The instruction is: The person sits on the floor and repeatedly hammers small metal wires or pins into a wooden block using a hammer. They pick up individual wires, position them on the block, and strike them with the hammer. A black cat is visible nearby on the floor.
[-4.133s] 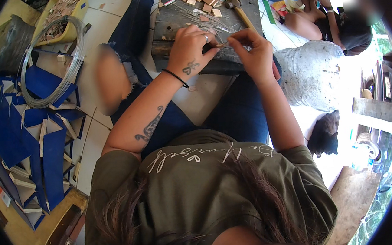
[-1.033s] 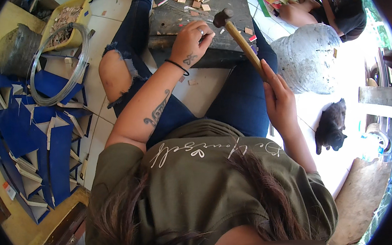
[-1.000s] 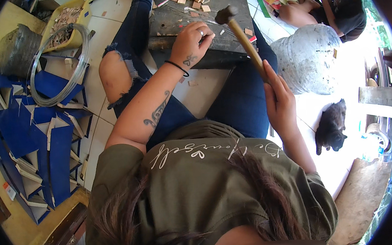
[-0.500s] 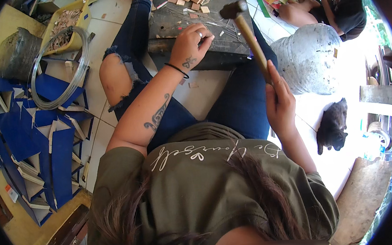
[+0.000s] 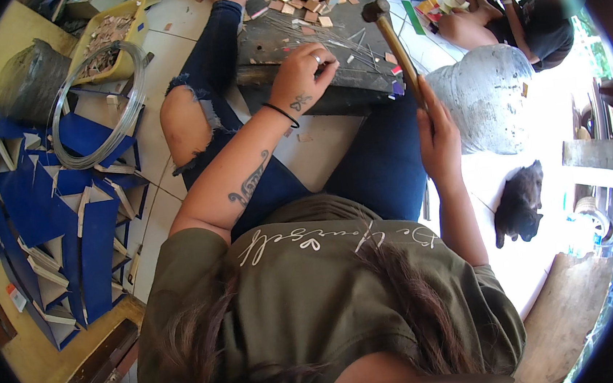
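My right hand (image 5: 438,132) grips the wooden handle of a hammer (image 5: 398,51), its dark head raised over the right side of a low dark work block (image 5: 270,30). Close to the block's near edge, my left hand (image 5: 305,75) is closed, fingers curled down; whatever it may pinch is hidden beneath them. Thin wire pieces (image 5: 344,42) lie scattered on the block just beyond that hand. Farther back on the same top sits a loose pile of small square wooden tiles (image 5: 308,3).
Left of me are a coil of wire (image 5: 61,133), a yellow basket of wooden bits (image 5: 138,31) and stacked blue pieces (image 5: 38,208). On the right stand a greyish plastic-like drum (image 5: 484,96), a black animal (image 5: 519,206) on the tiles and another person (image 5: 544,28) sitting behind.
The hammer's head has shifted slightly right in the picture, and my left hand sits a little lower and to the right. The whole view has also moved slightly.
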The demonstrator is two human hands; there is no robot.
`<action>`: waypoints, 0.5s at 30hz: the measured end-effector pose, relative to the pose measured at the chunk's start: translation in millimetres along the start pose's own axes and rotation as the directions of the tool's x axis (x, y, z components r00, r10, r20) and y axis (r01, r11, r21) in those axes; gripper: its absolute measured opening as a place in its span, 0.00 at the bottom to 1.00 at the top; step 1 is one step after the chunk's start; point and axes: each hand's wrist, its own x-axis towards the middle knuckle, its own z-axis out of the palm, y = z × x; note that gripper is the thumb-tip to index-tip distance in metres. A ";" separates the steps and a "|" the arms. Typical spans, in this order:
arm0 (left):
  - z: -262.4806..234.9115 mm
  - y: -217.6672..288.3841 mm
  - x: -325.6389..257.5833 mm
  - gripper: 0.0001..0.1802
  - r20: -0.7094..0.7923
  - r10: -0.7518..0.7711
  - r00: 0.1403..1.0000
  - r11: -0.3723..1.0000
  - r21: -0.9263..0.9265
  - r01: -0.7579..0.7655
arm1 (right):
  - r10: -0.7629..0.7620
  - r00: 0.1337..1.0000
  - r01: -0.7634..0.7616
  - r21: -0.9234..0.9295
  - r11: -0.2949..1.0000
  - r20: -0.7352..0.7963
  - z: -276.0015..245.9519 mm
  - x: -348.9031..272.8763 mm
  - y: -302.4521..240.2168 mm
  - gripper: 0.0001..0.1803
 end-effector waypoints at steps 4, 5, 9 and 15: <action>-9.9 0.6 6.1 0.05 -0.055 -0.025 0.998 0.996 -0.086 0.020 | 0.198 0.980 -0.187 -0.261 0.947 0.016 34.0 40.7 22.4 0.25; -14.5 -4.6 7.0 0.06 -0.054 -0.107 0.993 0.987 -0.123 0.100 | 0.248 0.969 -0.234 -0.300 0.925 0.008 43.9 50.8 26.6 0.25; -61.2 -56.0 13.4 0.06 -0.097 -0.320 0.943 0.947 -0.060 0.315 | 0.186 0.982 -0.180 -0.358 0.916 -0.016 58.8 70.3 40.9 0.25; -254.6 -192.4 75.3 0.17 -0.452 -0.685 0.571 0.718 -0.550 0.426 | -0.079 0.985 0.030 -0.298 0.954 -0.153 55.0 76.0 34.0 0.27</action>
